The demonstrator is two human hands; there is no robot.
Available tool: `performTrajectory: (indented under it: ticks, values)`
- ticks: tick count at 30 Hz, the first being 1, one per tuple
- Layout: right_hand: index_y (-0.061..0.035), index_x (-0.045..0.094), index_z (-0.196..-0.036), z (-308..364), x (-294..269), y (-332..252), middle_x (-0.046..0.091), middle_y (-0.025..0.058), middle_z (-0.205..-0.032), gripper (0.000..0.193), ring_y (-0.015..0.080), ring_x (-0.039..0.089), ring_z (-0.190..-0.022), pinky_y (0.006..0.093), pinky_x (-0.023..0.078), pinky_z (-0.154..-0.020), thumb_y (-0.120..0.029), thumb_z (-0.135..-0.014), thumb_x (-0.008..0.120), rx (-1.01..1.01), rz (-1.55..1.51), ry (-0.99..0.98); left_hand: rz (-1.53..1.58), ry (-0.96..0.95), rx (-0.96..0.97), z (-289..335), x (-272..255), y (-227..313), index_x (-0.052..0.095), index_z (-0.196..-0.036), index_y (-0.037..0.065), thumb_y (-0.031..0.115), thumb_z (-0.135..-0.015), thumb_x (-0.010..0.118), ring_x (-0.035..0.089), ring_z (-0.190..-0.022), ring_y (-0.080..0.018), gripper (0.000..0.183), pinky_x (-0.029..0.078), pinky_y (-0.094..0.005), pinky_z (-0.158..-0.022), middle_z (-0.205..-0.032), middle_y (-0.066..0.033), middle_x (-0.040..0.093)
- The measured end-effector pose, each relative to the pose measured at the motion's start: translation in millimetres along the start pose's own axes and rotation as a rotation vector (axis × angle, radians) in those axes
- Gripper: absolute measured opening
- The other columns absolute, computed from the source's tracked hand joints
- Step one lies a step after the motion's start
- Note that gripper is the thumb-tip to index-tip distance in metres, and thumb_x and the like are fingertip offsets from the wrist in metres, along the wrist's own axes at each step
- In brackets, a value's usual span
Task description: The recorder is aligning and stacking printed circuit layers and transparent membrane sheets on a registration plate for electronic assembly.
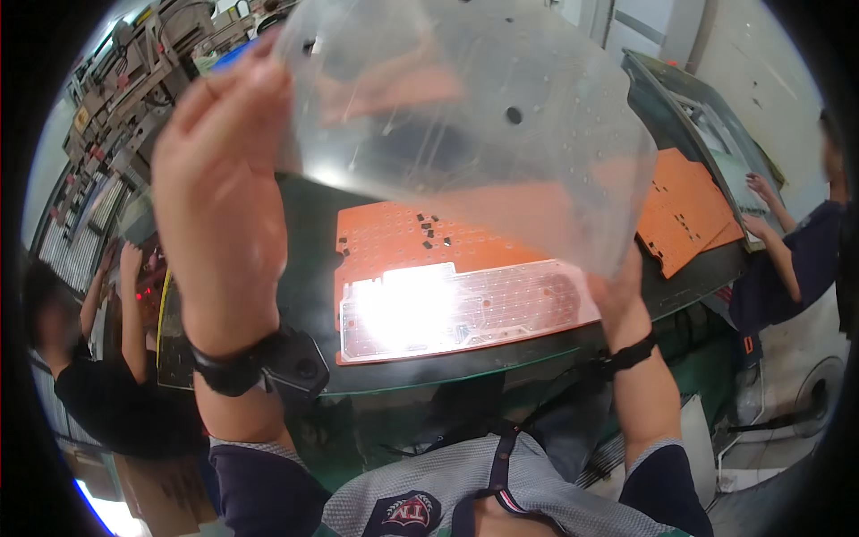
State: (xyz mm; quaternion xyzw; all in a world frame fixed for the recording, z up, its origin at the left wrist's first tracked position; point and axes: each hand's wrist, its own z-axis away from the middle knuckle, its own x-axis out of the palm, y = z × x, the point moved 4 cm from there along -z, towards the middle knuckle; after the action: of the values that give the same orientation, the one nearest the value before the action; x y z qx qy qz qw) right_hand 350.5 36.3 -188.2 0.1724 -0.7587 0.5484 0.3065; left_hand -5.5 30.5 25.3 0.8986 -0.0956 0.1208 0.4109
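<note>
A large translucent film sheet [501,152] with printed traces and a few dark holes is raised and tilted in front of me. My left hand [224,179] pinches its left edge. My right hand [619,291] is at the sheet's lower right corner, gripping it there, with the fingers largely hidden. Beneath, an orange perforated board [385,228] lies on the dark table, dotted with small black pieces. Along the board's near side rests a clear printed circuit film [510,309], its left part washed out by bright glare.
More orange boards [684,206] lie at the right of the table [304,233]. Beyond them stands a dark-edged tray [707,116]. One person [796,259] works at the right, another [116,376] at the left. Cluttered equipment [134,72] fills the far left.
</note>
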Motion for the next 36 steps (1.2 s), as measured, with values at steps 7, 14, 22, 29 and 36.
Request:
performTrajectory:
  ticks: [7,14,22,29,36]
  values:
    - [-0.006,0.061,-0.086,-56,-43,-13,0.058,-0.0016,-0.077,0.015,0.0084,0.05,-0.065,0.0224,0.042,-0.064,-0.014,-0.096,0.054,-0.007,0.611,0.196,-0.365,0.139,-0.376,92,-117,-148,0.065,-0.081,-0.004,0.002,-0.087,0.061,0.059,-0.1,-0.0151,0.009,0.046,-0.0279,-0.088,-0.123,-0.0118,0.06]
    - [-0.002,0.065,-0.084,-70,-50,13,0.059,-0.002,-0.075,0.017,0.0074,0.05,-0.067,0.0236,0.042,-0.065,-0.015,-0.094,0.058,0.2,0.827,0.154,-0.899,0.11,-0.429,106,-158,-217,0.065,-0.073,-0.002,0.012,-0.079,0.065,0.06,-0.109,-0.0327,0.015,0.045,-0.0362,-0.094,-0.118,-0.0211,0.062]
    - [-0.0004,0.066,-0.087,-71,-54,17,0.061,-0.0007,-0.077,0.017,0.0075,0.053,-0.069,0.0235,0.044,-0.066,-0.015,-0.093,0.059,0.236,0.88,0.156,-0.952,0.102,-0.404,107,-149,-216,0.066,-0.076,-0.002,0.015,-0.079,0.067,0.06,-0.109,-0.0341,0.017,0.045,-0.0378,-0.094,-0.116,-0.0207,0.063]
    - [0.0038,0.068,-0.09,-68,-47,18,0.066,0.003,-0.08,0.021,0.0102,0.057,-0.07,0.025,0.046,-0.066,-0.016,-0.09,0.062,0.166,1.049,0.117,-1.124,0.056,-0.352,103,-148,-208,0.065,-0.09,-0.003,0.014,-0.079,0.066,0.056,-0.114,-0.0347,0.02,0.043,-0.0375,-0.096,-0.123,-0.0227,0.058]
    - [0.0028,0.07,-0.085,-74,-53,20,0.068,0.014,-0.075,0.018,0.0185,0.064,-0.069,0.0315,0.05,-0.066,-0.014,-0.08,0.066,-0.025,1.344,0.145,-1.523,-0.718,-0.314,101,-82,-197,0.038,-0.137,-0.004,0.035,-0.086,0.06,0.022,-0.139,-0.0403,0.068,0.022,-0.0564,-0.107,-0.147,-0.0259,0.03]
